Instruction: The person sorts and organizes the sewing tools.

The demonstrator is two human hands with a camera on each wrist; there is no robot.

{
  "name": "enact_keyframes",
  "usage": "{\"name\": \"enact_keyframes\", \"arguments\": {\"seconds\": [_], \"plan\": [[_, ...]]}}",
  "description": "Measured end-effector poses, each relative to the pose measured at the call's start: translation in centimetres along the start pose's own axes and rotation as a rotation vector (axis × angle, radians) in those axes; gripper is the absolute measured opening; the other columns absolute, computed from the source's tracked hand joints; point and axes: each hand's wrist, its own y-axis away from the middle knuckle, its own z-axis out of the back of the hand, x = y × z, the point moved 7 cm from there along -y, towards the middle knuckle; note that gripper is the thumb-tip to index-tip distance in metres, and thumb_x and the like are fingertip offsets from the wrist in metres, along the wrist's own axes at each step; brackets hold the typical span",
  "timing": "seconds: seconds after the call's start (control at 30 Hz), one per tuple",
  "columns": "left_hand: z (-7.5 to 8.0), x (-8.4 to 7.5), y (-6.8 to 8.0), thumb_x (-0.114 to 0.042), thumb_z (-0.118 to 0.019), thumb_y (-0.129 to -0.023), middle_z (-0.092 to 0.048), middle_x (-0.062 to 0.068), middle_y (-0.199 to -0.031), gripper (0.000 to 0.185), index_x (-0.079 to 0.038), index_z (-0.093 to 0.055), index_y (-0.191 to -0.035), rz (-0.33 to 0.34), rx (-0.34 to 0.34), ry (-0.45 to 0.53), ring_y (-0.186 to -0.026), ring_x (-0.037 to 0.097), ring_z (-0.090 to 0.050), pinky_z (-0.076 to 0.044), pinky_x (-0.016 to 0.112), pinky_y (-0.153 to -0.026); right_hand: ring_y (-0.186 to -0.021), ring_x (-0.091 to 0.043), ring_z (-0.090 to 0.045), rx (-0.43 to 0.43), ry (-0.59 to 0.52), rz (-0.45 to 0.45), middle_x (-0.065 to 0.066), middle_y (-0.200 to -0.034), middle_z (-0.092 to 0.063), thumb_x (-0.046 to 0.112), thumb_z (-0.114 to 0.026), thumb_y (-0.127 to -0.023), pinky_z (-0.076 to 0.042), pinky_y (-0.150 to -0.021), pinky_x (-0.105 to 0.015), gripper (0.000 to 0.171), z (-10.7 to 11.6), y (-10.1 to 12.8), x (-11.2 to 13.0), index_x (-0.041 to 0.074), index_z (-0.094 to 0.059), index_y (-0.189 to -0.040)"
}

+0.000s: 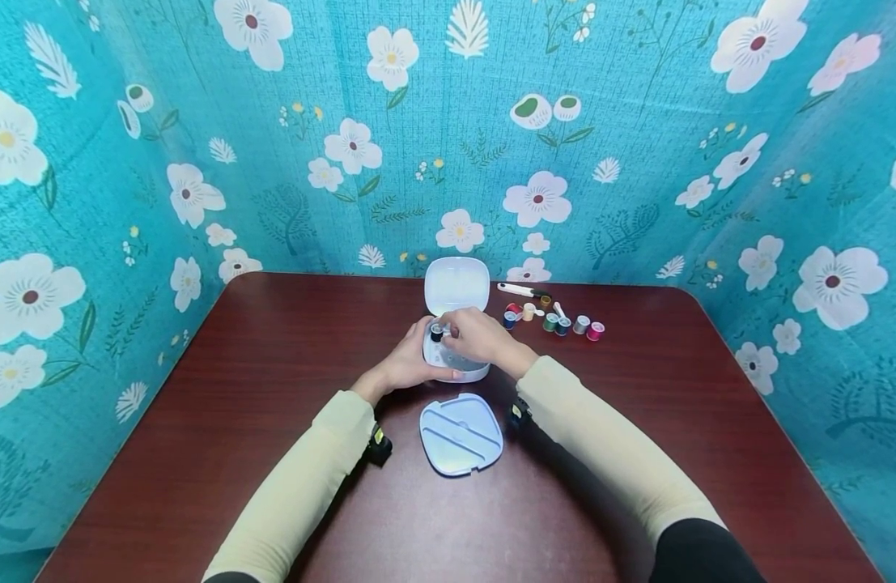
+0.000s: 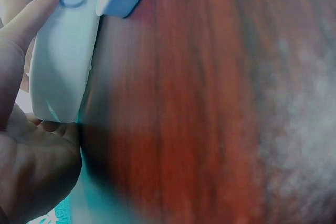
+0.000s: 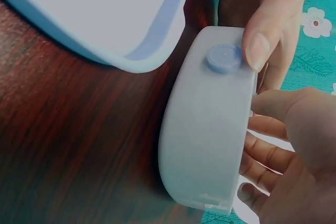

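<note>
A white sewing box (image 1: 477,374) stands with its lid (image 1: 457,285) raised at the back. My left hand (image 1: 407,362) grips its left side, thumb along the front wall beside a round blue button (image 3: 224,57). Over the box's opening, my right hand (image 1: 482,335) reaches in with bent fingers; whether they pinch anything is hidden. A dark thread spool (image 1: 436,332) stands inside at the back left, close to the right fingertips. In the right wrist view, the right hand (image 3: 310,150) is at the box's open side.
A pale blue divided tray (image 1: 462,441) lies in front of the box. To the right are several thread spools, among them a pink spool (image 1: 596,330) and a green spool (image 1: 550,322). Behind them lies a white and dark slim tool (image 1: 520,290). A floral curtain hangs beyond the table.
</note>
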Motion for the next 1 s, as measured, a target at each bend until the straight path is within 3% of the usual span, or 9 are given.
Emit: {"name": "enact_keyframes", "arguments": {"seconds": [0.27, 0.77, 1.0], "plan": [[0.1, -0.1, 0.0, -0.037, -0.096, -0.071, -0.041, 0.011, -0.143, 0.102, -0.017, -0.033, -0.149, -0.011, -0.009, 0.008, -0.125, 0.026, -0.048, -0.038, 0.043, -0.109, -0.078, -0.019, -0.059, 0.014, 0.009, 0.006, -0.003, -0.088, -0.067, 0.020, -0.073, -0.095, -0.048, -0.065, -0.032, 0.032, 0.5, 0.7, 0.0, 0.006, -0.071, -0.124], [0.0, -0.3, 0.0, -0.033, -0.096, -0.071, -0.042, 0.013, -0.142, 0.103, -0.010, -0.034, -0.149, -0.030, -0.014, 0.011, -0.127, 0.030, -0.047, -0.038, 0.045, -0.109, -0.105, -0.030, -0.066, -0.038, 0.005, 0.048, -0.014, -0.111, -0.071, 0.019, -0.074, -0.094, -0.054, -0.092, -0.044, 0.032, 1.6, 2.5, -0.4, 0.003, -0.071, -0.123], [0.0, 0.0, 0.0, -0.035, -0.096, -0.070, -0.041, 0.011, -0.143, 0.107, -0.013, -0.031, -0.152, -0.008, -0.012, 0.005, -0.126, 0.027, -0.047, -0.037, 0.043, -0.108, -0.105, -0.031, -0.064, -0.062, -0.002, 0.046, -0.016, -0.112, -0.070, 0.019, -0.075, -0.094, -0.053, -0.091, -0.046, 0.032, 1.9, 3.2, -0.9, 0.002, -0.071, -0.121]]}}
